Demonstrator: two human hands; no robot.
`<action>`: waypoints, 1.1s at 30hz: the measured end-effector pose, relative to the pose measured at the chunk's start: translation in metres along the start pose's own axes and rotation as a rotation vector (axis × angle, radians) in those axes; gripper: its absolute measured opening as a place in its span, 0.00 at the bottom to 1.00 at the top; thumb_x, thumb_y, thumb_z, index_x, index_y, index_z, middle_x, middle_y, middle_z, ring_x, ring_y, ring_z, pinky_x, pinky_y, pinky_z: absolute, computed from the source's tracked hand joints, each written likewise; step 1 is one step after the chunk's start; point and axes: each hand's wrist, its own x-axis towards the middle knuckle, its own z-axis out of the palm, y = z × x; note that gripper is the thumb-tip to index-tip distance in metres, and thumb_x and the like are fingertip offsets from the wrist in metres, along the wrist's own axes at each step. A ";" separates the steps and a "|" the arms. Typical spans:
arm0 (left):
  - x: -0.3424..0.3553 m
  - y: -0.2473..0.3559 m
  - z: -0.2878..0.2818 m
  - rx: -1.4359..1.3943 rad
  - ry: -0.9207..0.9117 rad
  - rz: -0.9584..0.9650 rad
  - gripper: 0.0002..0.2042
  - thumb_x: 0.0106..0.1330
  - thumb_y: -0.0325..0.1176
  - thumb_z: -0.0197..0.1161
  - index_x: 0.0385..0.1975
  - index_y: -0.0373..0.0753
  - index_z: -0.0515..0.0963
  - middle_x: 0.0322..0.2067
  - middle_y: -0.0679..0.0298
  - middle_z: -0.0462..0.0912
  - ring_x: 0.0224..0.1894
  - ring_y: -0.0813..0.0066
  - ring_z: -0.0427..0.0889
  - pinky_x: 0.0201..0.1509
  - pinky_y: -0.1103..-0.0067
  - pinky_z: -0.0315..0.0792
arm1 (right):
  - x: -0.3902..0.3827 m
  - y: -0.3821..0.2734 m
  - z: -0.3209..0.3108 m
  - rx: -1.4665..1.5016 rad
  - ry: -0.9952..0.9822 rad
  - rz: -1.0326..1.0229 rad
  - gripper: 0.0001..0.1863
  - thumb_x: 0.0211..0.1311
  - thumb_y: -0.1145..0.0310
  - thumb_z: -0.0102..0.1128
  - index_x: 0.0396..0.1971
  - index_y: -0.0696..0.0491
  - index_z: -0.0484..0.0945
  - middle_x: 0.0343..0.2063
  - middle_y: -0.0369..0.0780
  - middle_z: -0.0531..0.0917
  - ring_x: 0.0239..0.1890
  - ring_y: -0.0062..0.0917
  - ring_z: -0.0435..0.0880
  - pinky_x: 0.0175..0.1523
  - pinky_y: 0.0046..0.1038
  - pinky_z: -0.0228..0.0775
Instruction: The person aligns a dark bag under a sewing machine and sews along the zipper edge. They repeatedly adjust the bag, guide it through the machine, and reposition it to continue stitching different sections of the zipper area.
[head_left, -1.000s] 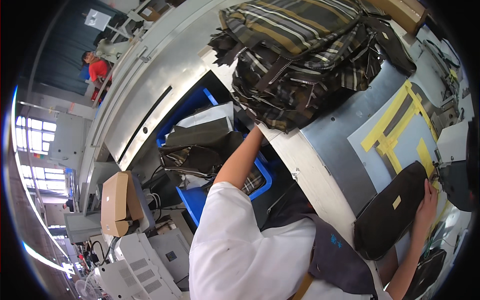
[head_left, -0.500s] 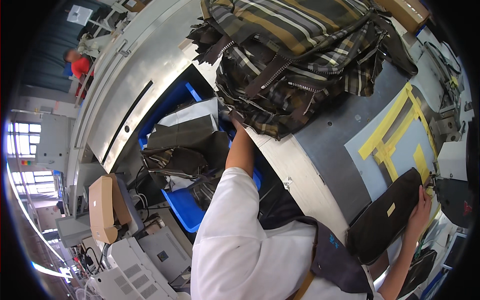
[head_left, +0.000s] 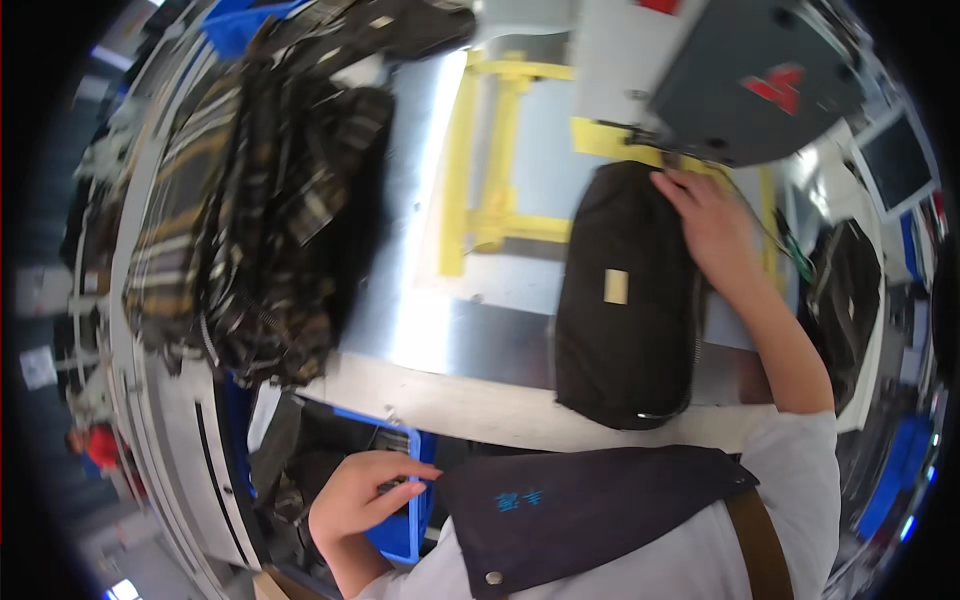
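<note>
A long dark brown fabric pouch with a small pale tag lies at the front of the sewing machine table, its near end at the table's edge. My right hand grips its far right corner, with the thumb hidden. My left hand is empty, held in front of the table edge beside my dark apron flap. Its fingers are bent, with a gap between thumb and forefinger. Below it a blue bin holds dark and plaid fabric pieces.
A pile of plaid bags with zips covers the table's left side. Yellow tape strips mark the pale plate at the middle. A grey machine head overhangs the far right. Another dark pouch lies at the right, near a screen.
My left hand has come up out of the blue bin, empty. My view has turned right toward the table. The right hand is still on the pouch.
</note>
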 end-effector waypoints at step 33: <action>0.317 0.134 0.025 0.821 0.286 0.878 0.24 0.50 0.32 0.68 0.49 0.36 0.75 0.51 0.61 0.77 0.51 0.59 0.77 0.56 0.68 0.69 | -0.009 0.018 0.004 0.226 0.278 0.043 0.12 0.50 0.73 0.60 0.38 0.54 0.80 0.38 0.34 0.81 0.39 0.27 0.81 0.42 0.30 0.75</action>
